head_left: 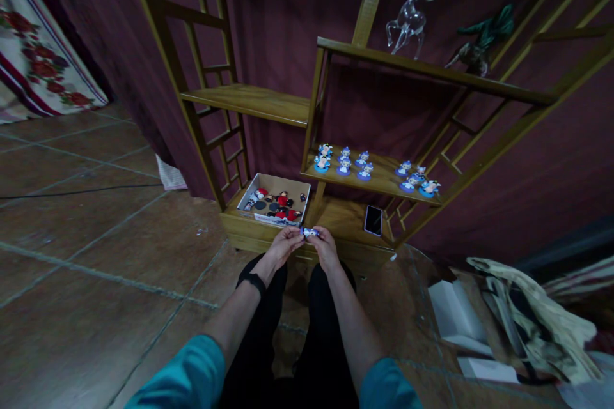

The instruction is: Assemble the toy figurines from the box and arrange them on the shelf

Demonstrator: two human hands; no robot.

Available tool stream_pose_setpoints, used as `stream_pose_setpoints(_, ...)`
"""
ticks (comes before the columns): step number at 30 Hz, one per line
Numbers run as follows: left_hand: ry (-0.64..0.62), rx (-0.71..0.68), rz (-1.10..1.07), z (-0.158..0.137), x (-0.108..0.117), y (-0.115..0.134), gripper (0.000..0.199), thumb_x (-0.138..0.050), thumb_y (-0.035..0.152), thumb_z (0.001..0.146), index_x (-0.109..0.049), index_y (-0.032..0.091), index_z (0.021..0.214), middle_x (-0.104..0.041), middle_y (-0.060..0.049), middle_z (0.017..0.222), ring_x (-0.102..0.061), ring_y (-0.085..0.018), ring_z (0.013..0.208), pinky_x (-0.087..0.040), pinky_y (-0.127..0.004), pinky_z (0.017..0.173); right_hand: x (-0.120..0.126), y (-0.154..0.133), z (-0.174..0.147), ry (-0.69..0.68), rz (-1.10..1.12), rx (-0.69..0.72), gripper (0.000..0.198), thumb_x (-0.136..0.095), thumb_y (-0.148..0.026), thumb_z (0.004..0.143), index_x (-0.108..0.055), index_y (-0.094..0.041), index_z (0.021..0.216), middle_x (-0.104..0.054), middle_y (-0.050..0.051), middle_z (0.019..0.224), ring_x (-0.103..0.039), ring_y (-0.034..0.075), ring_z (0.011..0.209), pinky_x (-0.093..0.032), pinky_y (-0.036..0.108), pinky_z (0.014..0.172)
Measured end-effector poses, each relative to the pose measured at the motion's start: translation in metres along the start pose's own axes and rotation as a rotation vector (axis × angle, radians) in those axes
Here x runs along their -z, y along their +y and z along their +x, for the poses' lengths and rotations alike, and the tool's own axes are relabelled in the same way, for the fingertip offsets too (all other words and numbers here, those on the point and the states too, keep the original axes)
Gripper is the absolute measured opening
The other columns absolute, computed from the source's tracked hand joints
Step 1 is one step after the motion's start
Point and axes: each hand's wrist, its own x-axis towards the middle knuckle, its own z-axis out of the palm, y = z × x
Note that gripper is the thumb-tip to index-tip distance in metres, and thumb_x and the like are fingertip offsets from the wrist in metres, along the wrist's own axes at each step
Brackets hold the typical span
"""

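Observation:
A small purple-and-white figurine [309, 232] lies sideways between my hands, above my knees. My left hand [286, 244] pinches its left end, where a purple base seems to be. The other end is between the fingertips of my right hand [325, 245]. Just beyond my hands, a cardboard box [247, 195] on the low shelf holds several red, black and white figurines and dark round discs. On the middle shelf [384, 180] stand several similar purple-and-white figurines [365, 171] on round bases, with a blue-based one [322, 163] at the left end and another [429, 188] at the right.
A phone [373, 220] lies on the low shelf to the right. Higher up stand a clear glass animal [407, 22] and a dark green ornament [480, 45]. White boxes [455, 313] and a cream bag [537, 313] sit on the floor at right. A cable [81, 191] crosses the floor at left.

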Motion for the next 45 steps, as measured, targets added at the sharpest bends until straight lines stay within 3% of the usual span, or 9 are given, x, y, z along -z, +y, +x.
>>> stream_pose_setpoints(8,0.049,0.122,-0.045,0.004,0.001,0.000,0.019,-0.068,0.025,0.070,-0.055,0.015,0.080,-0.066,-0.006,0.077,-0.064,-0.014,0.070,-0.050,-0.030,0.073,-0.003,-0.008,-0.004,-0.032,0.065,-0.043,0.032,-0.067,-0.024,0.056,-0.058,-0.021,0.087,-0.062,-0.002,0.079,-0.059,0.014,0.069,-0.049,0.029,0.068)
stream_pose_setpoints(18,0.077,0.145,-0.026,0.005,0.000,0.000,0.027,-0.065,0.035,0.071,-0.056,0.015,0.086,-0.066,-0.007,0.076,-0.064,-0.014,0.069,-0.050,-0.026,0.066,-0.006,-0.016,-0.006,0.010,-0.023,0.010,0.034,-0.066,-0.027,0.057,-0.059,-0.020,0.089,-0.063,-0.001,0.076,-0.057,0.014,0.066,-0.049,0.027,0.065)
stream_pose_setpoints(45,0.078,0.230,-0.008,0.007,-0.002,0.002,0.030,-0.061,0.042,0.073,-0.057,0.012,0.078,-0.062,-0.006,0.064,-0.060,-0.011,0.054,-0.048,-0.021,0.050,-0.005,-0.019,-0.011,-0.096,-0.108,0.111,0.030,-0.065,-0.025,0.061,-0.060,-0.021,0.090,-0.064,0.000,0.084,-0.058,0.016,0.078,-0.047,0.029,0.074)
